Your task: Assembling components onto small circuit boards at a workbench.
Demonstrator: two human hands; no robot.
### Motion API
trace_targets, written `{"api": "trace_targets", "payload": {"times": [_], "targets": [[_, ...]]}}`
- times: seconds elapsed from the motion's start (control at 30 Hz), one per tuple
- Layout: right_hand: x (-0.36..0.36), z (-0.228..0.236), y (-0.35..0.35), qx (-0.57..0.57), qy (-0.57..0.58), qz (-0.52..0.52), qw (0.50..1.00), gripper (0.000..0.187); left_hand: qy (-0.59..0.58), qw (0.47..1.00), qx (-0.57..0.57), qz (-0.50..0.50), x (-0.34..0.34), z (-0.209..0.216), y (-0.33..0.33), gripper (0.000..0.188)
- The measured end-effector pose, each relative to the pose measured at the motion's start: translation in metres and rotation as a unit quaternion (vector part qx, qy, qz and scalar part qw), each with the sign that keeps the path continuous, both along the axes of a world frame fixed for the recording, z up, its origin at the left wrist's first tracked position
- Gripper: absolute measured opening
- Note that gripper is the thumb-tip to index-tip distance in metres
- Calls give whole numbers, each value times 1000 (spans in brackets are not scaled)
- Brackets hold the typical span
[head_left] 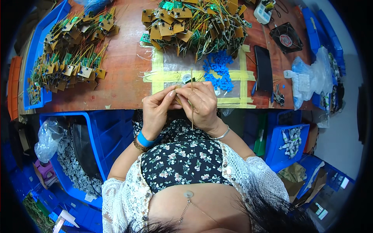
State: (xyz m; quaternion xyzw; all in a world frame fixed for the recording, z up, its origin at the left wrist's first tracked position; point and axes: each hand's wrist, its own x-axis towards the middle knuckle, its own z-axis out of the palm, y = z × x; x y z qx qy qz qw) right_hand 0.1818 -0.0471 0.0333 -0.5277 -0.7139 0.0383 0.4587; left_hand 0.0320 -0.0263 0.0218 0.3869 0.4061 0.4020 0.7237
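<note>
My left hand (157, 106) and my right hand (199, 105) meet at the table's front edge, with fingertips pinched together. Between them is a small brownish piece (178, 99), mostly covered by the fingers; it resembles the brown circuit boards on the table. A thin, light-brown stick (192, 116) runs upright past my right fingers; how it is gripped is hidden. Just beyond the fingertips sits a small round white container (187, 78). A scatter of small blue plastic pieces (219, 68) lies beyond my right hand.
A large heap of wired circuit boards (171, 27) stands at the back; more boards (74, 58) fill a blue tray (27, 91) at left. To the right lie a black flat device (263, 68), a fan (286, 38), pliers (278, 97) and plastic bags (307, 77). Blue bins (97, 136) flank my lap.
</note>
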Motion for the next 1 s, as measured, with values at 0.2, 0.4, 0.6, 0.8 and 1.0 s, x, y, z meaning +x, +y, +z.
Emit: {"api": "trace_targets", "payload": {"times": [0.2,0.4,0.6,0.8,1.0], "targets": [[14,4,2,52,39,10,998,29,171,972,86,135,-57,-1,21,24],[39,-4,-4,11,36,-64,997,29,611,623,461,160,-93,-4,48,28],[42,-12,-15,-48,146,-53,987,36,419,722,547,63,16,25,60,38],[43,-18,-18,-100,182,-18,978,58,418,691,589,-14,87,14,96,31],[40,-26,-11,-165,207,-9,964,44,269,823,493,84,52,21,89,21]]}}
